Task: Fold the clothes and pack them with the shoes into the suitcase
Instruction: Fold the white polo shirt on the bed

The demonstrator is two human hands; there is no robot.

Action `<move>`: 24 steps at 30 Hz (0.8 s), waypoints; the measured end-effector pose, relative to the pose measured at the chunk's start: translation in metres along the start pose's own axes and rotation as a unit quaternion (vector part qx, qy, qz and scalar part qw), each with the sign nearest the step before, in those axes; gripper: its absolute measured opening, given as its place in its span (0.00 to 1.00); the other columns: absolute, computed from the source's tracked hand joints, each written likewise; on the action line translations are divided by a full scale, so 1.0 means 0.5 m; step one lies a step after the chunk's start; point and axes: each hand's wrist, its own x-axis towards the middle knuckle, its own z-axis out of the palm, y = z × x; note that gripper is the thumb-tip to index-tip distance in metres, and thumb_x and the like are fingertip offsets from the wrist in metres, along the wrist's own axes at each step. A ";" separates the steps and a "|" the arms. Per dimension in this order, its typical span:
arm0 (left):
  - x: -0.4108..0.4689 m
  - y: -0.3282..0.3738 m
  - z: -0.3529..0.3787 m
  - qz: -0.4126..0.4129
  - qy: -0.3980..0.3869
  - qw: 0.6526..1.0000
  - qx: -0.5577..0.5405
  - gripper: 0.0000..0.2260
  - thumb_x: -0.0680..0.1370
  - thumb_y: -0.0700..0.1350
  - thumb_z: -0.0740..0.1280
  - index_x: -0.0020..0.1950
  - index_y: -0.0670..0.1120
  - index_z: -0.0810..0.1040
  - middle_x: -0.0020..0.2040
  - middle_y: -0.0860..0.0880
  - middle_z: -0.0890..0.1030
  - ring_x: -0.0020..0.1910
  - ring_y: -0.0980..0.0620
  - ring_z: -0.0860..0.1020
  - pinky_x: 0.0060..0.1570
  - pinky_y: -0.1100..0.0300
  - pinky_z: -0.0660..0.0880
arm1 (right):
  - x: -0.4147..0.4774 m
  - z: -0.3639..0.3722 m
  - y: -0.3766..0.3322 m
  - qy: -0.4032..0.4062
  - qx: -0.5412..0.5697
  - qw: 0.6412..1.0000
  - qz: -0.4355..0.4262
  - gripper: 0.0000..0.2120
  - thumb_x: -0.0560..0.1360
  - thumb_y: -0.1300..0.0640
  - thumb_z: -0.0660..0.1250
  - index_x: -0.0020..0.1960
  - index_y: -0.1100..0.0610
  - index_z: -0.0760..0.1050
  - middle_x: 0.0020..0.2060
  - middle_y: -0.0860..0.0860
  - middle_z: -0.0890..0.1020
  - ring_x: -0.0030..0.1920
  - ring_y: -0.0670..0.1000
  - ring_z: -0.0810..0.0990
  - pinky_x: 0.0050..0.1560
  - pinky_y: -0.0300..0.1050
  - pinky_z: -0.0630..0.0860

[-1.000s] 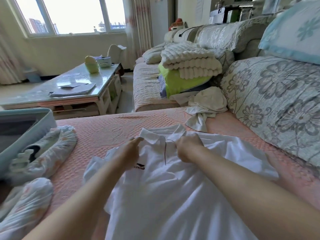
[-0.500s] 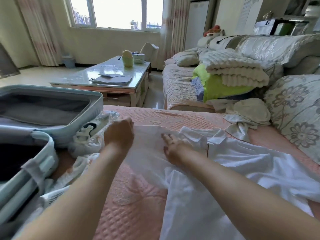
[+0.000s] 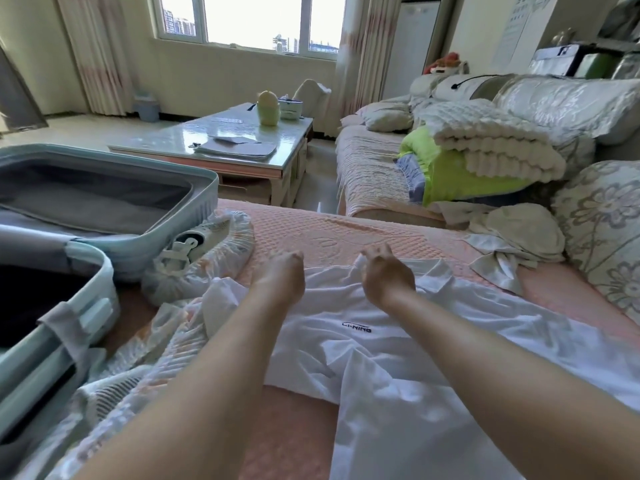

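A white polo shirt (image 3: 398, 348) with a small black logo lies on the pink sofa cover (image 3: 346, 230). My left hand (image 3: 282, 278) grips its upper left edge, fingers curled down. My right hand (image 3: 386, 273) pinches a raised fold near the collar. An open pale-blue suitcase (image 3: 145, 237) sits at the left, its grey lining showing. A white sneaker in a clear printed bag (image 3: 201, 258) lies against the suitcase. A second bagged shoe (image 3: 114, 386) lies at the lower left.
A crumpled beige garment (image 3: 512, 240) lies at the right by a floral cushion (image 3: 602, 233). Folded blankets and a green pillow (image 3: 478, 157) sit on the far sofa. A glass coffee table (image 3: 242, 143) with papers stands beyond.
The shirt's left side has been folded over, so the logo now faces up between my arms. Both hands have moved to the shirt's top edge and now grip the cloth. The view shifted slightly.
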 end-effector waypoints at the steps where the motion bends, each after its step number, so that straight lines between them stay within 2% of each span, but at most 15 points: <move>1: 0.006 0.007 0.019 0.008 -0.009 1.000 -0.003 0.18 0.80 0.39 0.59 0.71 0.46 0.69 0.68 0.41 0.73 0.69 0.41 0.68 0.65 0.50 0.67 | 0.011 0.000 0.004 -0.018 -0.009 0.999 0.025 0.21 0.82 0.59 0.55 0.74 0.53 0.64 0.70 0.56 0.68 0.62 0.62 0.77 0.55 0.55 0.76; 3: 0.015 0.014 0.054 0.010 -0.021 1.000 0.008 0.16 0.81 0.39 0.59 0.69 0.45 0.70 0.67 0.42 0.73 0.69 0.41 0.68 0.65 0.50 0.67 | 0.030 0.003 0.013 -0.053 -0.005 0.997 0.063 0.22 0.82 0.57 0.58 0.75 0.54 0.63 0.69 0.57 0.71 0.65 0.62 0.76 0.58 0.54 0.75; 5: 0.020 0.017 0.069 -0.006 0.000 1.000 0.024 0.14 0.81 0.39 0.58 0.66 0.45 0.74 0.65 0.43 0.74 0.67 0.42 0.70 0.62 0.51 0.69 | 0.055 0.007 0.024 -0.055 0.021 0.995 0.084 0.19 0.80 0.56 0.62 0.70 0.56 0.70 0.64 0.58 0.78 0.62 0.60 0.78 0.56 0.49 0.76; 7: 0.028 0.020 0.057 -0.019 0.060 0.996 0.061 0.15 0.81 0.37 0.57 0.63 0.44 0.78 0.62 0.44 0.77 0.65 0.43 0.72 0.57 0.52 0.73 | 0.080 0.006 0.031 -0.017 0.077 0.993 0.089 0.13 0.79 0.56 0.63 0.60 0.59 0.79 0.56 0.59 0.82 0.55 0.59 0.81 0.50 0.45 0.75; 9: 0.049 0.018 0.039 -0.034 0.124 0.989 0.069 0.15 0.81 0.37 0.57 0.60 0.44 0.80 0.60 0.45 0.79 0.61 0.43 0.77 0.51 0.52 0.76 | 0.103 -0.003 0.030 0.042 0.141 0.983 0.107 0.14 0.80 0.53 0.63 0.56 0.62 0.79 0.53 0.60 0.83 0.54 0.60 0.82 0.50 0.46 0.75; 12: 0.092 0.006 0.014 -0.078 0.192 0.977 -0.059 0.13 0.81 0.37 0.57 0.56 0.45 0.82 0.56 0.44 0.80 0.53 0.41 0.81 0.49 0.50 0.77 | 0.149 -0.019 0.020 0.143 0.214 0.958 0.129 0.11 0.81 0.55 0.63 0.57 0.60 0.78 0.55 0.60 0.83 0.57 0.60 0.80 0.55 0.48 0.74; 14: 0.115 0.003 0.011 -0.100 0.199 0.960 -0.167 0.12 0.81 0.37 0.58 0.56 0.43 0.81 0.56 0.42 0.80 0.54 0.41 0.80 0.53 0.52 0.75 | 0.174 -0.021 0.003 0.163 0.250 0.948 0.111 0.11 0.81 0.57 0.62 0.61 0.57 0.76 0.58 0.59 0.82 0.59 0.60 0.80 0.57 0.47 0.73; 16: 0.126 0.000 0.028 -0.099 0.144 0.944 -0.278 0.13 0.81 0.40 0.61 0.64 0.44 0.78 0.64 0.41 0.78 0.62 0.42 0.76 0.60 0.54 0.71 | 0.184 -0.014 -0.014 0.095 0.229 0.965 0.081 0.19 0.80 0.54 0.62 0.71 0.52 0.68 0.68 0.58 0.74 0.67 0.60 0.75 0.66 0.51 0.70; 17: 0.122 -0.001 0.043 -0.083 0.085 0.944 -0.309 0.17 0.82 0.42 0.62 0.70 0.45 0.73 0.69 0.42 0.75 0.67 0.42 0.73 0.65 0.54 0.68 | 0.179 -0.003 -0.020 0.027 0.198 0.978 0.066 0.27 0.80 0.50 0.63 0.77 0.50 0.60 0.75 0.58 0.65 0.72 0.60 0.69 0.71 0.55 0.65; 18: 0.114 -0.005 0.062 -0.059 0.022 0.949 -0.308 0.20 0.82 0.45 0.63 0.75 0.48 0.69 0.73 0.43 0.71 0.71 0.43 0.69 0.69 0.54 0.65 | 0.170 0.009 -0.025 -0.043 0.159 0.985 0.049 0.34 0.80 0.47 0.64 0.80 0.49 0.53 0.80 0.57 0.55 0.77 0.60 0.61 0.75 0.58 0.59; 19: 0.103 -0.009 0.078 -0.027 -0.030 0.962 -0.270 0.22 0.82 0.48 0.62 0.76 0.50 0.66 0.75 0.44 0.68 0.74 0.44 0.66 0.72 0.53 0.63 | 0.157 0.021 -0.026 -0.098 0.122 0.987 0.029 0.37 0.79 0.44 0.65 0.82 0.48 0.51 0.81 0.55 0.48 0.79 0.58 0.56 0.77 0.57 0.55; 20: 0.093 -0.015 0.088 0.004 -0.058 0.976 -0.211 0.22 0.82 0.50 0.61 0.76 0.52 0.66 0.77 0.46 0.65 0.76 0.45 0.62 0.74 0.52 0.60 | 0.144 0.032 -0.026 -0.128 0.094 0.987 0.002 0.36 0.80 0.42 0.64 0.82 0.48 0.53 0.82 0.54 0.47 0.80 0.57 0.53 0.78 0.54 0.54; 22: 0.080 -0.025 0.098 0.038 -0.057 0.989 -0.129 0.21 0.83 0.52 0.58 0.76 0.53 0.66 0.80 0.48 0.59 0.79 0.48 0.55 0.75 0.52 0.55 | 0.119 0.050 -0.021 -0.151 0.063 0.986 -0.035 0.30 0.82 0.42 0.58 0.81 0.49 0.58 0.82 0.53 0.51 0.80 0.55 0.54 0.79 0.52 0.53; 24: 0.070 -0.026 0.088 0.031 -0.062 0.991 -0.111 0.23 0.83 0.53 0.57 0.78 0.52 0.61 0.80 0.49 0.57 0.79 0.48 0.52 0.75 0.50 0.53 | 0.090 0.055 -0.014 -0.162 0.022 0.985 -0.051 0.28 0.84 0.41 0.53 0.81 0.49 0.55 0.82 0.52 0.50 0.81 0.56 0.52 0.78 0.53 0.49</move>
